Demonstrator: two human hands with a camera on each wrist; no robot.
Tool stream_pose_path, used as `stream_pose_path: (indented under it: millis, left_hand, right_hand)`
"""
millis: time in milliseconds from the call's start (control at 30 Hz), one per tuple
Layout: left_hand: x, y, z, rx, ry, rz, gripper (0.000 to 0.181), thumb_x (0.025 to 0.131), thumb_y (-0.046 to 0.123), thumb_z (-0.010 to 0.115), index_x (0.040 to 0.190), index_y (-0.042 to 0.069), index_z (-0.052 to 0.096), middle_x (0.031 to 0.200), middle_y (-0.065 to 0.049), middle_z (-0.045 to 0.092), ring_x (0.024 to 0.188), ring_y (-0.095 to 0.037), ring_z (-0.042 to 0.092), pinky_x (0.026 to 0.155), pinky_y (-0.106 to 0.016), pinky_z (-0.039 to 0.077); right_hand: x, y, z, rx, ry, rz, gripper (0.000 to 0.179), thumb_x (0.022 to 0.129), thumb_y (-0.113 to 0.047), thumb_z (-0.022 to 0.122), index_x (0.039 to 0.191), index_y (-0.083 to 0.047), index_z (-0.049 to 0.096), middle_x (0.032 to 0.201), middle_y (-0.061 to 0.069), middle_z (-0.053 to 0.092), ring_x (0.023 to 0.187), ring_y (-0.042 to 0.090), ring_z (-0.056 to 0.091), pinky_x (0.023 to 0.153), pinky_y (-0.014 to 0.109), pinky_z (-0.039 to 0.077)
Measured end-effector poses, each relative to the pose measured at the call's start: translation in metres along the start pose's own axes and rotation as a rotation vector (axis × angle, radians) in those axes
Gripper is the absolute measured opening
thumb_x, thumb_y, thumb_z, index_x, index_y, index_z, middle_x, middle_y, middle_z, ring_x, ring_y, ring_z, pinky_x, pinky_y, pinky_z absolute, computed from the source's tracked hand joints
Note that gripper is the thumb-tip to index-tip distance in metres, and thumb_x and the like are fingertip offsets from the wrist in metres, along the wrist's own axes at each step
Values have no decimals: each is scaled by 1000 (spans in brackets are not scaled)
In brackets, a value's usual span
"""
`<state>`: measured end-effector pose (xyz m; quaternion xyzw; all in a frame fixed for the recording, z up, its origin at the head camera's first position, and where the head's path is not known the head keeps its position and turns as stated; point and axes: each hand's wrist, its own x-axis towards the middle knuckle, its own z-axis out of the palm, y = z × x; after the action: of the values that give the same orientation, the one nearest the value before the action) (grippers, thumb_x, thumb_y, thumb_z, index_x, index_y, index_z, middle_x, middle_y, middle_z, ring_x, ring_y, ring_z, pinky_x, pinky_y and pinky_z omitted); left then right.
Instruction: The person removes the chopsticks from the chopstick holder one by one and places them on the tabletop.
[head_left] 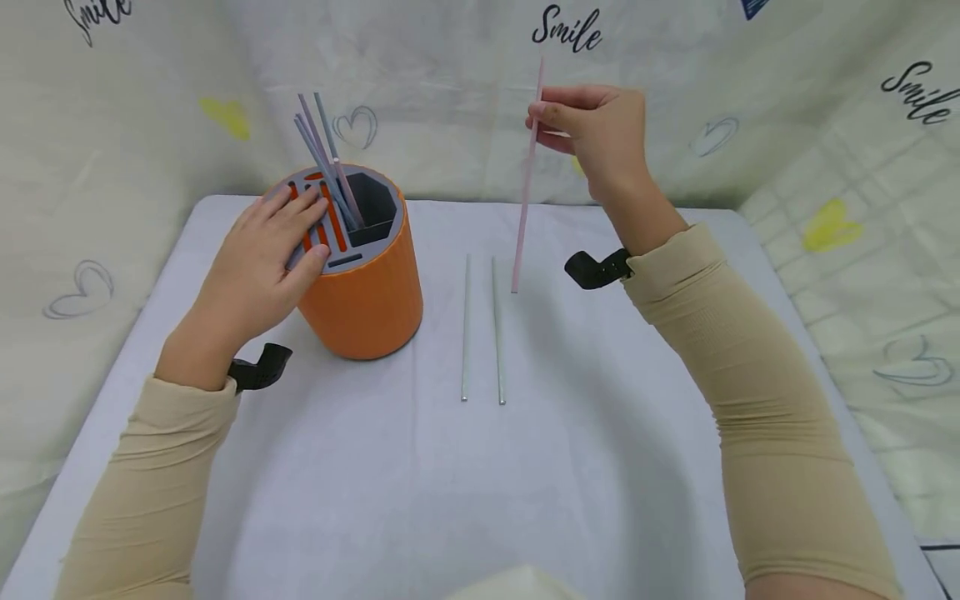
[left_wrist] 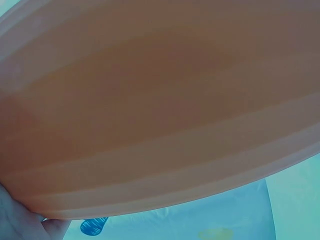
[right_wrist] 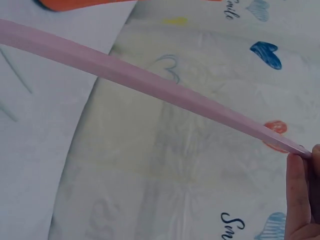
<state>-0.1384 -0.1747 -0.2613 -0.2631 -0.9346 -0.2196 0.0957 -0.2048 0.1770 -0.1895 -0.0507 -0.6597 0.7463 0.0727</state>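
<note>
Between thumb and fingertips my right hand (head_left: 600,137) pinches a thin pink straw-like stick (head_left: 522,208) near its upper part. The stick hangs almost upright, its lower end over the table; in the right wrist view it runs across the picture to the fingertips. On the slotted top of a round orange holder (head_left: 367,308) rests my left hand (head_left: 258,258), its fingers extended across the grey lid with slots. Several blue and purple sticks (head_left: 321,146) stand leaning in the holder's dark compartment. The holder's orange wall (left_wrist: 160,100) fills most of the left wrist view.
Two pale green sticks (head_left: 466,333) lie side by side on the white tabletop (head_left: 420,483), right of the holder. Behind the table hangs a pale cloth (head_left: 450,108) printed with hearts and words. Each wrist wears a black strap mount (head_left: 596,271).
</note>
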Motion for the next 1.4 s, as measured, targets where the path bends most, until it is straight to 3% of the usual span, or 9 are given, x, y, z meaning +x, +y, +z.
stream_pose_path:
  millis: [333,500,700,867,1033,1167,1400]
  left_hand:
    - [0,-6,-1,3,-7,6,52,95,29,39,140,4,40,147,-13,36,142,-30,18,117,-45,9]
    - [8,-9,-7,15,3,8,51,95,27,37,141,5,39,148,-13,35,142,-30,18,117,-45,8]
    - [9,-7,-7,-2,3,-6,51,94,27,38,140,5,40,148,-12,35,142,-29,18,117,-46,7]
    - [6,-6,-3,2,-4,-8,51,95,27,39,140,4,40,147,-13,36,142,-30,18,117,-46,8]
    - [4,-7,-1,10,-8,3,51,95,27,40,140,4,39,146,-15,36,141,-31,18,117,-44,9]
    - [4,-6,-2,6,11,8,51,94,28,40,140,4,41,146,-15,37,141,-30,20,117,-43,10]
    - [3,-5,-2,2,24,14,51,94,28,41,139,3,42,146,-15,38,141,-31,21,117,-45,11]
  right_hand:
    - [3,28,-18,-93,19,210,33,65,-17,81,95,-5,74,91,9,70,86,22,68,71,28,57]
    - [8,35,-26,-56,30,269,32,66,-11,81,95,-2,72,88,10,70,82,22,69,70,28,57]
    - [13,53,-41,-23,46,404,25,71,-3,76,95,-1,71,81,10,72,77,22,71,70,29,57]
    - [12,78,-49,-60,26,434,25,74,-5,74,99,-1,71,83,9,72,79,21,71,72,29,57]
    - [12,100,-48,-121,-7,459,36,75,-6,74,111,1,67,84,7,72,80,19,71,75,28,56]
    - [15,111,-46,-147,-30,467,40,77,-6,72,115,3,63,82,7,72,78,19,71,74,29,56]
    - [17,125,-53,-157,-12,557,36,79,-8,70,114,1,64,81,7,72,79,18,71,73,28,56]
